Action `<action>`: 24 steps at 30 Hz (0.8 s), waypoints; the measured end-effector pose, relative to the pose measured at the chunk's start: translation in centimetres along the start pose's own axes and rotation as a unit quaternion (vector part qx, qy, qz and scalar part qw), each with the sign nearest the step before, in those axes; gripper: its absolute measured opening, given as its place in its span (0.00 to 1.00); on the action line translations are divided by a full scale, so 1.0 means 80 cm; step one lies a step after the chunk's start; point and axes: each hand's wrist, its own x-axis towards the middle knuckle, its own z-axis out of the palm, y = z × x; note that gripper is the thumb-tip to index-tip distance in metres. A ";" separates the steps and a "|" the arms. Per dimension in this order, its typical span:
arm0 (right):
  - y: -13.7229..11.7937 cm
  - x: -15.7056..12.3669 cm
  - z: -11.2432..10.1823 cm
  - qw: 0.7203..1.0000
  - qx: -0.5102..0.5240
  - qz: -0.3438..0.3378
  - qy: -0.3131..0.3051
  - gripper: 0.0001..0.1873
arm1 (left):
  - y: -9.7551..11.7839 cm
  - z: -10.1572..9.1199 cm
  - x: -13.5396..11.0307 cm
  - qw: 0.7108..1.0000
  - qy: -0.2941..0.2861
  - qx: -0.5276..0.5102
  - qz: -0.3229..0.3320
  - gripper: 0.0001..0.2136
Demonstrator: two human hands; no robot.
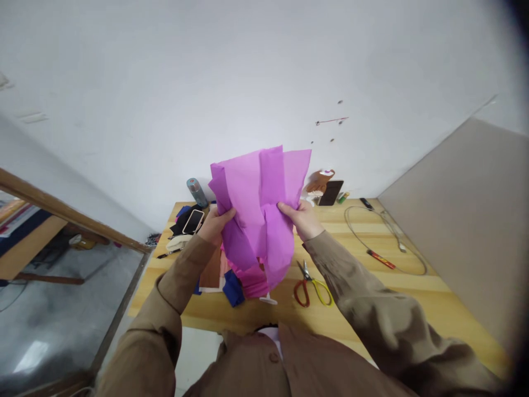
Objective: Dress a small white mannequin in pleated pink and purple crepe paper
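Head view: both hands are raised in front of the chest over a wooden worktop [413, 298]. Between them they hold up a purple paper sheet [258, 204], thin, creased and partly folded over itself.

The left hand [215, 223] is closed on the sheet's edge at about eight o'clock, with the thumb across the front and the fingers hidden behind the paper. The right hand [301, 218] pinches the opposite side at about four o'clock, thumb in front. The sheet is wholly in the air. Its upper part fans out toward twelve o'clock, and a loose lower fold hangs toward six o'clock without touching the worktop.

Directly under the sheet lies a pile of coloured sheets [243, 284] in pink, blue and orange. A pair of scissors [312, 286] with red and yellow handles lies at five o'clock from the sheet, just beside the pile. A phone [193, 221] rests at nine o'clock, and a small bottle [197, 192] stands behind it against the wall. A looped cable [384, 237] and a red pen [380, 259] lie at three o'clock, well apart from the hands.

By my reading, the step in hand is gathering or folding the sheet while it is held up. Paper this thin calls for a light, even pinch from both hands and matched edges, since a hard pull could tear it.
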 end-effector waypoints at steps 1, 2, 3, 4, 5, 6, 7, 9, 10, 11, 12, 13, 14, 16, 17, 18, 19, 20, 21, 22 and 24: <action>0.000 0.002 -0.002 1.000 -0.009 0.000 0.007 0.19 | 0.002 0.000 -0.001 1.000 0.004 0.000 0.002 0.13; 0.000 0.004 -0.003 1.000 -0.014 -0.001 0.010 0.19 | 0.003 -0.001 -0.002 1.000 0.005 0.003 0.004 0.13; 0.000 0.005 -0.004 1.000 -0.015 -0.001 0.009 0.20 | 0.005 -0.001 -0.003 1.000 0.005 0.006 0.006 0.13; 0.000 0.005 -0.004 1.000 -0.016 -0.001 0.008 0.20 | 0.006 -0.002 -0.004 1.000 0.005 0.010 0.008 0.13; -0.001 0.005 -0.003 1.000 -0.015 0.000 0.006 0.20 | 0.008 -0.002 -0.005 1.000 0.003 0.016 0.009 0.13; -0.002 0.005 -0.001 1.000 -0.015 0.001 0.005 0.21 | 0.008 -0.003 -0.006 1.000 0.003 0.024 0.013 0.13; -0.003 0.004 0.000 1.000 -0.017 -0.002 0.006 0.21 | 0.009 -0.003 -0.006 0.999 0.006 0.033 0.018 0.12; -0.006 0.002 0.004 0.999 -0.034 -0.024 0.021 0.21 | 0.009 -0.003 -0.008 0.998 0.016 0.048 0.030 0.13; -0.008 0.000 0.006 0.997 -0.050 -0.042 0.033 0.20 | 0.009 -0.002 -0.008 0.998 0.023 0.053 0.035 0.13; -0.010 -0.001 0.007 0.995 -0.070 -0.062 0.046 0.20 | 0.009 -0.002 -0.009 0.997 0.030 0.055 0.039 0.13; -0.012 -0.002 0.008 0.991 -0.090 -0.081 0.057 0.20 | 0.009 -0.002 -0.010 0.997 0.037 0.057 0.040 0.12; -0.013 -0.002 0.008 0.987 -0.107 -0.096 0.066 0.20 | 0.010 -0.002 -0.011 0.997 0.043 0.059 0.039 0.12; -0.014 -0.003 0.008 0.984 -0.120 -0.106 0.073 0.19 | 0.010 -0.002 -0.012 0.996 0.048 0.060 0.039 0.12; -0.015 -0.002 0.008 0.981 -0.130 -0.116 0.086 0.19 | 0.012 -0.003 -0.014 0.996 0.055 0.062 0.040 0.13; -0.015 -0.002 0.007 0.981 -0.127 -0.117 0.092 0.19 | 0.014 -0.003 -0.015 0.996 0.056 0.061 0.043 0.13; -0.016 -0.001 0.007 0.981 -0.120 -0.117 0.095 0.20 | 0.015 -0.004 -0.016 0.996 0.056 0.060 0.045 0.14; -0.016 -0.001 0.008 0.983 -0.108 -0.116 0.095 0.20 | 0.016 -0.004 -0.017 0.996 0.056 0.059 0.047 0.15; -0.016 -0.001 0.009 0.984 -0.095 -0.116 0.092 0.19 | 0.018 -0.004 -0.018 0.996 0.055 0.059 0.047 0.16; -0.016 -0.002 0.011 0.986 -0.084 -0.115 0.087 0.19 | 0.018 -0.004 -0.019 0.996 0.054 0.058 0.047 0.17; -0.016 -0.004 0.014 0.987 -0.076 -0.113 0.080 0.20 | 0.019 -0.004 -0.019 0.996 0.052 0.058 0.048 0.17; -0.016 -0.009 0.023 0.990 -0.070 -0.108 0.063 0.20 | 0.017 -0.003 -0.020 0.996 0.049 0.064 0.050 0.18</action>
